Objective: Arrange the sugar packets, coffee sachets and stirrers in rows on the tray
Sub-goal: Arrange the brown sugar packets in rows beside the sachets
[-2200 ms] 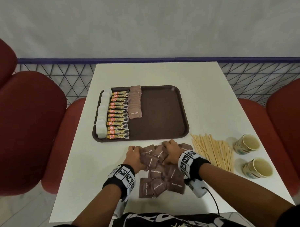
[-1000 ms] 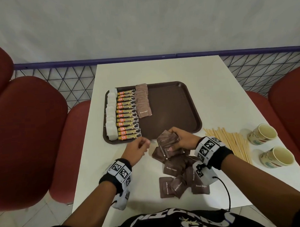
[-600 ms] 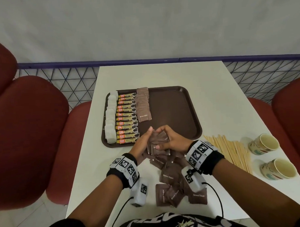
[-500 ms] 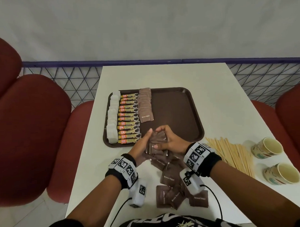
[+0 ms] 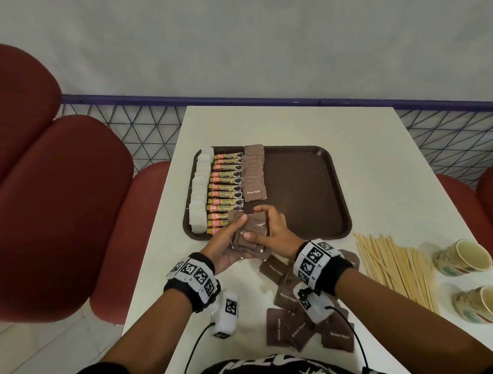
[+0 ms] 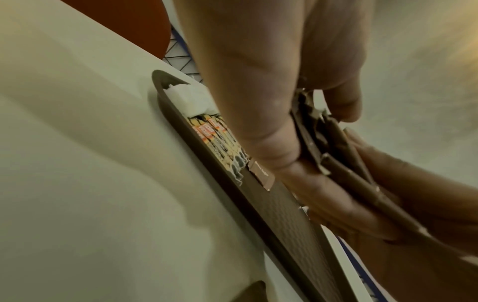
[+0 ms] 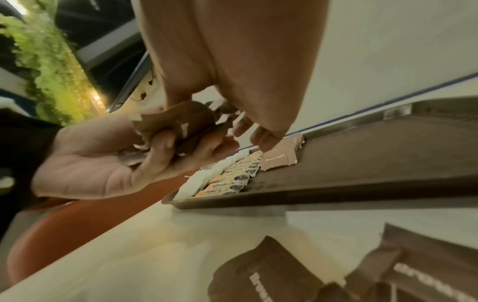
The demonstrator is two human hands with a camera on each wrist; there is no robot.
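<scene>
Both hands are meeting over the near edge of the brown tray [image 5: 309,184]: the left grip [image 5: 227,243] is cradling a stack of brown sugar packets [image 5: 248,237] in curled fingers, while the right grip [image 5: 272,228] is pinching that stack from above. More brown sugar packets [image 5: 289,319] are lying loose on the counter [image 5: 378,159] behind the grips, under the right wrist.

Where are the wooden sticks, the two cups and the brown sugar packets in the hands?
wooden stirrers [image 5: 396,268], head view, middle of the pile.
paper cups [image 5: 463,257], head view, side of the farther cup.
handful of brown sugar packets [image 5: 254,231], head view, top packet between both hands.
</scene>
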